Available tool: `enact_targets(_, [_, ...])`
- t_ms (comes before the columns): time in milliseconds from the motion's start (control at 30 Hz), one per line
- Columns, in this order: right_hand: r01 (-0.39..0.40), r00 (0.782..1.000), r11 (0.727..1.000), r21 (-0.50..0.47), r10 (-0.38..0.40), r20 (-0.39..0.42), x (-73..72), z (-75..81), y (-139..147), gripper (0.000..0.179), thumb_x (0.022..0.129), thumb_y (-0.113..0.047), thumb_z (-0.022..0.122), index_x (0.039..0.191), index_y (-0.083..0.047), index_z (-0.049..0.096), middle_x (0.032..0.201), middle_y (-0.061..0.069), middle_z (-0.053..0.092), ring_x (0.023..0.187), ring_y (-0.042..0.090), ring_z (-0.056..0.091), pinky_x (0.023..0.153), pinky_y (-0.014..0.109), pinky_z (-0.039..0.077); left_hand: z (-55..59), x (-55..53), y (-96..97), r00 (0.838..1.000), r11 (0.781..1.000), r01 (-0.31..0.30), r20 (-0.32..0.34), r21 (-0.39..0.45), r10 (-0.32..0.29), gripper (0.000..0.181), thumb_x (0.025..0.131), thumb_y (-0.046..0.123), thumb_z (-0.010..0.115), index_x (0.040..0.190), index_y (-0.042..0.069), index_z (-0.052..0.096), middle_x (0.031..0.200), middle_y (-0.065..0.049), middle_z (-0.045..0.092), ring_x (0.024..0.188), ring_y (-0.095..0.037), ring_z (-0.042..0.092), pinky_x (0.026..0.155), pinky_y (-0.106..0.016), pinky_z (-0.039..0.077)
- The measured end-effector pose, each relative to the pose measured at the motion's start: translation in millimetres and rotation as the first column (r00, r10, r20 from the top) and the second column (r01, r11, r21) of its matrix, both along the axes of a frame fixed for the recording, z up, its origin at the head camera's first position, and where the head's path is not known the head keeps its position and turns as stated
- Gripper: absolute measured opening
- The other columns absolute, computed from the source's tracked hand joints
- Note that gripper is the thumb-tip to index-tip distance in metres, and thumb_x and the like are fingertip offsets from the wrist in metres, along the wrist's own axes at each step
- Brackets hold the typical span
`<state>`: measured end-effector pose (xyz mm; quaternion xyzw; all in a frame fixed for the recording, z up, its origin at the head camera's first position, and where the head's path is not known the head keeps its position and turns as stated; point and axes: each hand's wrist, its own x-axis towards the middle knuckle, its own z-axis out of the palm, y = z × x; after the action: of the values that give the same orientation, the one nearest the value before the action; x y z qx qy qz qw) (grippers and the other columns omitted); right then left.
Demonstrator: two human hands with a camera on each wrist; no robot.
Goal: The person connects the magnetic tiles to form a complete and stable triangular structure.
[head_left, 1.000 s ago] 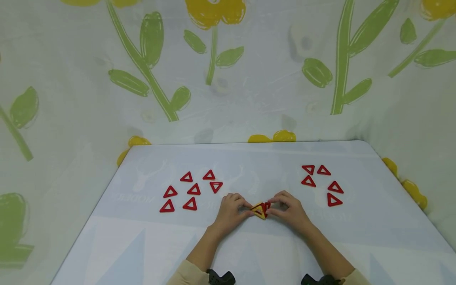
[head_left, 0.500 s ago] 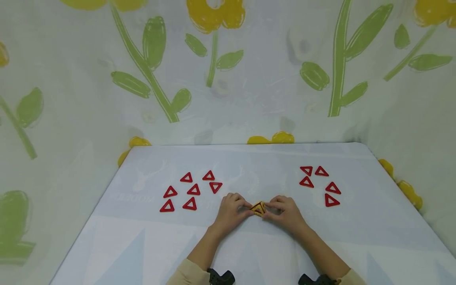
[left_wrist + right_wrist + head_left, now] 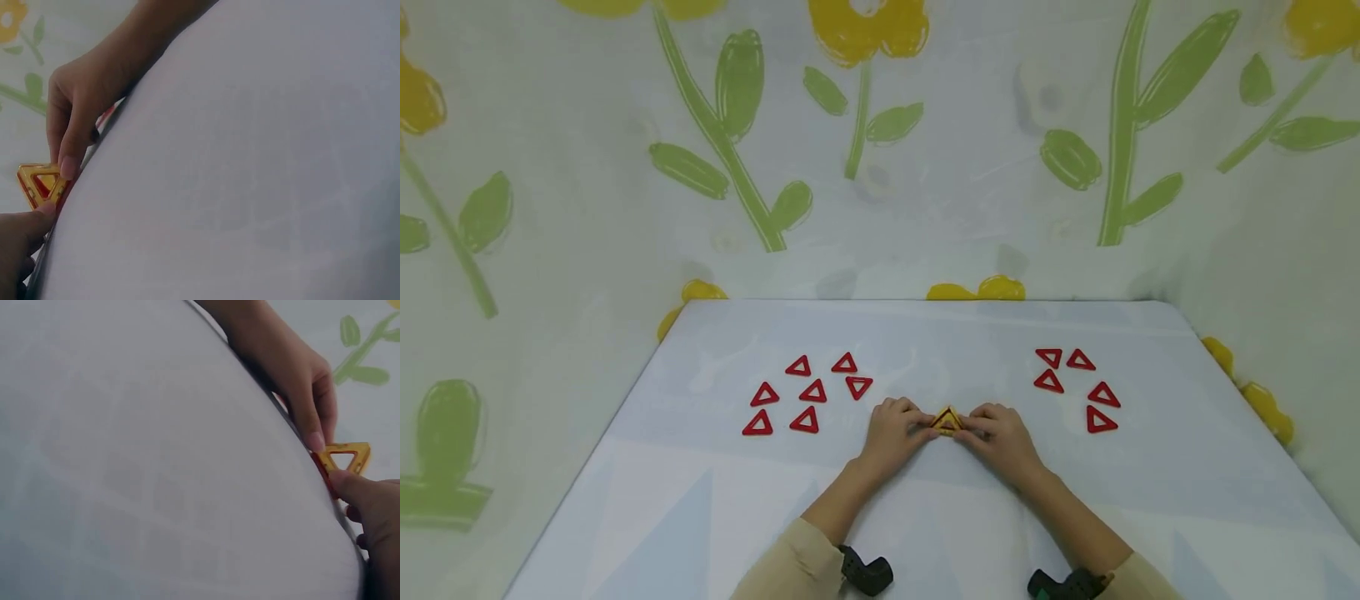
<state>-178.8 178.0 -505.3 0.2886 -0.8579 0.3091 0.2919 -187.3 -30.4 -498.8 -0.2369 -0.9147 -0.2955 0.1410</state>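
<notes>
Between the fingertips of both hands is a small build of triangular magnetic tiles, close over the middle of the table. In the left wrist view its yellow triangle shows with a red tile along the edge. My left hand pinches its left side, while my right hand pinches the right side with thumb and fingers. In the right wrist view the yellow frame has a red strip on its near side. The fingers hide part of the build.
Several loose red triangular tiles lie flat to the left of the hands. Another group of red triangles lies to the right. A flower-patterned cloth rises behind the table's far edge.
A second ago a red tile stood out at the right fingers beside the yellow triangle. The pieces now sit together, the yellow triangle pointing away, and both hands are slightly higher in the head view.
</notes>
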Motion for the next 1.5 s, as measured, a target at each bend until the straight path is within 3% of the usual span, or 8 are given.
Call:
enact_targets(233, [0.087, 0.991, 0.996, 0.01, -0.088, 0.103, -2.1, 2.7, -4.0, 0.028, 0.065, -0.014, 0.085, 0.089, -0.003, 0.076, 0.079, -0.001, 0.063, 0.063, 0.006, 0.046, 0.06, 0.024, 0.036, 1.2, -11.0, 2.8, 1.0, 0.999, 0.007, 0.021, -0.038, -0.006, 0.027, 0.08, 0.035, 0.072, 0.101, 0.018, 0.075, 0.09, 0.004, 0.06, 0.083, -0.014, 0.051, 0.075, -0.029, 0.038])
enact_targets(433, [0.13, 0.961, 0.99, -0.062, -0.11, 0.255, -11.0, 6.4, -6.3, 0.028, 0.069, -0.015, 0.082, 0.093, -0.003, 0.075, 0.079, 0.0, 0.066, 0.06, 0.003, 0.047, 0.065, 0.029, 0.03, 4.2, -18.6, 5.9, 0.998, 1.0, -0.007, 0.062, -0.003, 0.007, 0.028, 0.08, 0.034, 0.072, 0.101, 0.015, 0.075, 0.091, 0.002, 0.061, 0.082, -0.016, 0.052, 0.073, -0.029, 0.038])
enact_targets(700, [0.201, 0.916, 0.976, -0.079, -0.158, 0.369, -26.2, 6.9, -7.3, 0.029, 0.071, -0.018, 0.081, 0.095, -0.003, 0.075, 0.082, 0.002, 0.067, 0.06, 0.004, 0.049, 0.062, 0.025, 0.036, 6.8, -29.4, 8.6, 0.998, 1.0, -0.016, 0.06, -0.008, 0.016, 0.028, 0.083, 0.032, 0.071, 0.103, 0.014, 0.074, 0.092, 0.001, 0.06, 0.082, -0.015, 0.053, 0.074, -0.028, 0.039])
enact_targets(833, [0.227, 0.901, 0.97, -0.082, -0.177, 0.397, -31.0, 6.4, -7.5, 0.028, 0.072, -0.019, 0.081, 0.096, -0.004, 0.075, 0.083, 0.003, 0.067, 0.061, 0.006, 0.049, 0.062, 0.025, 0.036, 8.7, -35.2, 9.3, 0.998, 1.0, -0.01, 0.054, -0.013, 0.011, 0.028, 0.082, 0.031, 0.071, 0.103, 0.013, 0.074, 0.092, 0.0, 0.06, 0.081, -0.016, 0.052, 0.074, -0.029, 0.039])
enact_targets(1067, [0.236, 0.905, 0.97, -0.061, -0.197, 0.376, -42.0, 2.4, -9.6, 0.03, 0.073, -0.023, 0.08, 0.097, -0.007, 0.075, 0.083, 0.003, 0.068, 0.06, 0.006, 0.049, 0.062, 0.026, 0.035, 11.0, -42.9, 9.3, 0.995, 1.0, -0.03, 0.092, 0.004, 0.029, 0.027, 0.083, 0.029, 0.071, 0.104, 0.012, 0.074, 0.092, -0.002, 0.061, 0.081, -0.017, 0.053, 0.074, -0.029, 0.04])
enact_targets(1300, [0.263, 0.867, 0.964, -0.044, -0.216, 0.449, -48.8, 8.2, -13.3, 0.031, 0.076, -0.026, 0.078, 0.101, -0.008, 0.074, 0.087, 0.006, 0.068, 0.065, 0.013, 0.049, 0.066, 0.031, 0.03, 11.2, -49.2, 12.4, 0.991, 0.996, -0.088, 0.103, 0.022, 0.086, 0.026, 0.083, 0.027, 0.071, 0.103, 0.012, 0.074, 0.09, -0.002, 0.062, 0.082, -0.018, 0.054, 0.074, -0.031, 0.041])
enact_targets(1500, [0.282, 0.847, 0.958, -0.054, -0.222, 0.484, -59.8, 9.1, -14.5, 0.032, 0.077, -0.027, 0.077, 0.103, -0.008, 0.074, 0.089, 0.006, 0.069, 0.068, 0.016, 0.052, 0.067, 0.033, 0.031, 8.2, -63.5, 12.7, 0.982, 0.995, -0.103, 0.16, -0.01, 0.104, 0.027, 0.085, 0.03, 0.07, 0.107, 0.015, 0.073, 0.093, -0.001, 0.061, 0.085, -0.017, 0.054, 0.074, -0.028, 0.04])
